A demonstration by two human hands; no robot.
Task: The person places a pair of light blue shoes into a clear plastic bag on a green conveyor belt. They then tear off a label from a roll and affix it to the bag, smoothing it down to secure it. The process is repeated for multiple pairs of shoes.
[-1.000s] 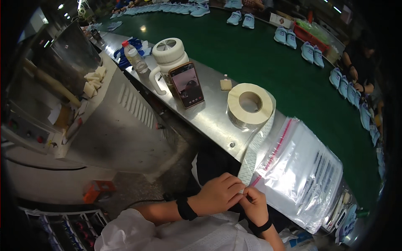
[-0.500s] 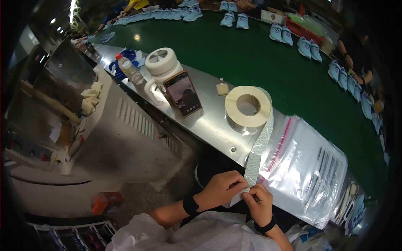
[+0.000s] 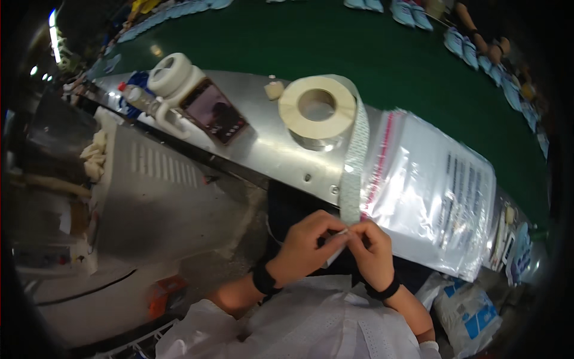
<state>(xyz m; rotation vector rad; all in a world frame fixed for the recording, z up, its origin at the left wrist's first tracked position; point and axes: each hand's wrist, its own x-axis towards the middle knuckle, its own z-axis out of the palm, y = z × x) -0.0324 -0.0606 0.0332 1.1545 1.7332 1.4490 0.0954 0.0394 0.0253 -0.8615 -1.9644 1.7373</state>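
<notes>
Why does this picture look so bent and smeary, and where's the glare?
In the head view, the table's far edge bows and the rim goes black, fisheye-style; the machine at left looks smeared, perhaps from motion; the bags show white glare; the roll looks clearer.

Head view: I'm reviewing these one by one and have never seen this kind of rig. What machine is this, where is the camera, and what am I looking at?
No robot here: these are a person's bare hands, seen from a fisheye camera on their head, looking down. That lens bends straight edges.

The left hand and right hand meet at the near end of a patterned strip, pinching it; finer detail is blurred. The strip runs to a large roll on the metal table. Right of it lie clear plastic bags; to the left, a phone leans by a white jug.
</notes>
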